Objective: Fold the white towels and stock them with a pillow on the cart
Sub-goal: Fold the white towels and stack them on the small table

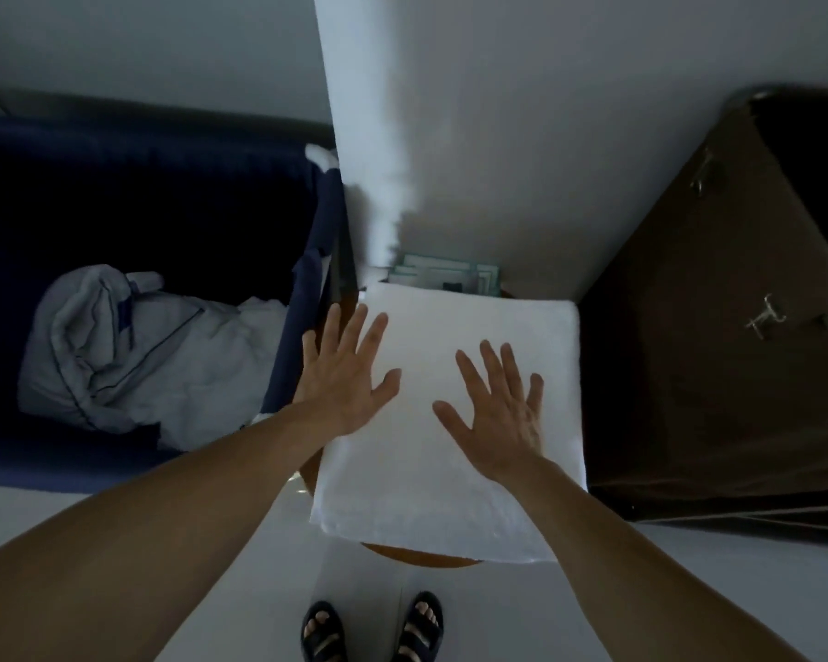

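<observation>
Lying folded on a round table (417, 559), a white towel (426, 494) is pressed flat by the left hand (343, 375) at its left edge and the right hand (495, 408) near its right, fingers straight and spread. Folding seems nearly done; stocking is left. Crumpled linen (130, 351) is seen in a navy bin (302, 298) alongside.

Dim rm, white wall (593, 112), brown cabinet (689, 375) rt, pale floor (364, 585)
</observation>
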Action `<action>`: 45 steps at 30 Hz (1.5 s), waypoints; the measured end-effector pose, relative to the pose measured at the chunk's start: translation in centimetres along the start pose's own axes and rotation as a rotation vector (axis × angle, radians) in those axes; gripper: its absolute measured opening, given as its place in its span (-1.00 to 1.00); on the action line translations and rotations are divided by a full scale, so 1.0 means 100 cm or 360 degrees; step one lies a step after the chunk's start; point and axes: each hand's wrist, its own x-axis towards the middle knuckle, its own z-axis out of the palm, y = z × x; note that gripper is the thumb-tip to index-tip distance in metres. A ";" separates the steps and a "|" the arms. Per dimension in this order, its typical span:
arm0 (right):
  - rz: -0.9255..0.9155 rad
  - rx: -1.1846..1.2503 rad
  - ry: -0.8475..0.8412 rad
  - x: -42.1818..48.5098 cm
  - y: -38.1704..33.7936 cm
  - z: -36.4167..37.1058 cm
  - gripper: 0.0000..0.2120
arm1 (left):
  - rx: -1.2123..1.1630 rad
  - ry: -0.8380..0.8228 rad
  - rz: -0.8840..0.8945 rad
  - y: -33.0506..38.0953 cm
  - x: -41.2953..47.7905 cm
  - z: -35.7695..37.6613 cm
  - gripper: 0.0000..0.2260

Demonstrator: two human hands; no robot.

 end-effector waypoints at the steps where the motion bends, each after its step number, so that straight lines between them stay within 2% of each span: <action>1: -0.0028 -0.0001 0.0010 0.007 -0.008 -0.006 -0.18 | -0.0021 0.0024 -0.0028 -0.010 0.001 -0.009 -0.31; 7: -0.0217 0.0025 0.0069 0.059 -0.076 -0.035 -0.16 | -0.0037 0.0076 -0.0310 -0.114 0.000 -0.050 -0.33; 11: -0.0397 0.0089 0.0111 0.107 -0.152 -0.045 -0.17 | -0.0057 0.0025 -0.0515 -0.209 0.009 -0.063 -0.32; 15: -0.0492 0.0126 0.0068 0.166 -0.234 -0.030 -0.22 | -0.0075 -0.0025 -0.0562 -0.298 0.040 -0.058 -0.31; 18: -0.0499 0.0161 -0.0069 0.214 -0.292 0.002 -0.19 | -0.0124 -0.0080 -0.0513 -0.362 0.069 -0.038 -0.31; 24: -0.0323 0.0161 -0.0583 0.283 -0.362 0.114 -0.19 | -0.0130 -0.0407 -0.0429 -0.458 0.102 0.047 -0.30; 28: -0.0185 0.0146 -0.0862 0.303 -0.363 0.202 -0.17 | -0.0175 -0.0611 -0.0331 -0.487 0.127 0.114 -0.28; 31: -0.0110 0.0104 -0.1049 0.313 -0.353 0.270 -0.12 | -0.0250 -0.0615 -0.0286 -0.493 0.147 0.166 -0.25; 37: -0.0172 -0.0042 -0.1352 0.320 -0.341 0.385 0.13 | -0.0262 -0.0775 -0.0180 -0.498 0.154 0.273 -0.31; 41: -0.0302 -0.0339 -0.1328 0.300 -0.340 0.434 0.25 | -0.0319 -0.0770 -0.0139 -0.500 0.144 0.308 -0.33; 43: -0.0278 -0.0437 -0.1259 0.292 -0.339 0.444 0.11 | -0.0389 -0.0709 -0.0143 -0.502 0.141 0.313 -0.33; 45: -0.0307 -0.0493 -0.1083 0.286 -0.342 0.443 -0.24 | -0.0423 -0.0668 -0.0136 -0.507 0.139 0.312 -0.31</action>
